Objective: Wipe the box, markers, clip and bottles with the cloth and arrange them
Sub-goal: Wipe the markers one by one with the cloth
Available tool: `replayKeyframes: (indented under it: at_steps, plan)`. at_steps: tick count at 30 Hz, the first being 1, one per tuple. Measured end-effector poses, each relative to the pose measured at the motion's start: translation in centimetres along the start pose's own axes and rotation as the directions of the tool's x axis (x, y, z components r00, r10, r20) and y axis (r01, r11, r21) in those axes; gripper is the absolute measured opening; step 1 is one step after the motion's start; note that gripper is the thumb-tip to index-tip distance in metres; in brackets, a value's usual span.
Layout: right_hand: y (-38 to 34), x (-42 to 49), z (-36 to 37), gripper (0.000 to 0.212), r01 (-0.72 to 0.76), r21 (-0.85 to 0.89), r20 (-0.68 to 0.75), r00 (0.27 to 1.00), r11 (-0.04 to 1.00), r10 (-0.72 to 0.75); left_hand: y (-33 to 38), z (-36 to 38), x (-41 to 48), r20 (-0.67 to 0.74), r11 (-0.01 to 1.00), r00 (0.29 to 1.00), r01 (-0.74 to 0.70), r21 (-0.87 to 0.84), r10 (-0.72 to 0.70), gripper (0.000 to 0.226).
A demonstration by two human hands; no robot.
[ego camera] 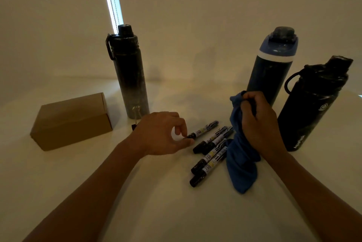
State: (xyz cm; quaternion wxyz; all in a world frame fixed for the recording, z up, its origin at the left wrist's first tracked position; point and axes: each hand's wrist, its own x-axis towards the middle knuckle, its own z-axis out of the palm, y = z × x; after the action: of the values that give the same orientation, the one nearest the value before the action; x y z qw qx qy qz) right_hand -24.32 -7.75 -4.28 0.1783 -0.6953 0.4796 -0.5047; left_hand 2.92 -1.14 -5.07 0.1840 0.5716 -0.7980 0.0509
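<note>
1. The pale table [156,202] carries everything. Three bottles stand upright on it: a black bottle fading to grey [131,77] at far left, a blue-lidded bottle [272,69] at far right, and a black loop-handled bottle [311,108] just beside it, nearer you.
2. The closed cardboard box [72,122] sits at left, near the fading bottle.
3. Your right hand [258,122] is clenched around the bunched blue cloth [241,165], which hangs down to the table in front of the blue-lidded bottle.
4. Your left hand [158,134] pinches the cap end of the farthest marker [203,130] between thumb and forefinger.
5. That marker's long axis runs from your left hand away and rightward, so its free end points at the cloth, close by. Your left hand likely lifts it and your right wipes along the barrel.
6. The other four markers [211,153] lie roughly parallel, nearer you, with their far ends against the cloth.
7. The binder clip [135,118] rests at the fading bottle's foot, partly hidden behind your left hand.
</note>
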Motion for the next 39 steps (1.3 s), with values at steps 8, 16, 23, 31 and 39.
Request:
replayKeyframes:
  at_steps: [8,16,23,31,39]
  plan:
    - [0.3,-0.1,0.4,0.017,-0.114,0.046,0.106,0.988,0.992,0.109,-0.4,0.5,0.3,0.011,0.998,0.998,0.057,-0.030,-0.057,0.026]
    - [1.3,-0.3,0.5,0.013,0.001,-0.131,0.101,0.995,0.991,0.012,-0.9,1.0,0.7,-0.163,0.957,0.958,0.197,-0.215,-0.234,0.024]
    - [0.5,-0.1,0.0,0.011,0.122,-0.024,-0.047,0.991,0.992,-0.124,-0.5,0.9,0.9,-0.221,0.941,0.946,0.166,-0.294,-0.236,0.025]
    - [0.2,0.0,-0.3,0.028,0.268,-0.042,0.021,0.963,0.962,-0.268,-0.8,-0.4,0.8,-0.308,0.986,0.943,0.081,-0.147,-0.123,0.023]
    - [0.3,0.3,-0.6,0.028,0.309,-0.115,0.183,0.941,0.944,-0.286,-1.5,-0.5,1.0,-0.304,0.996,0.949,0.066,-0.060,-0.081,0.026]
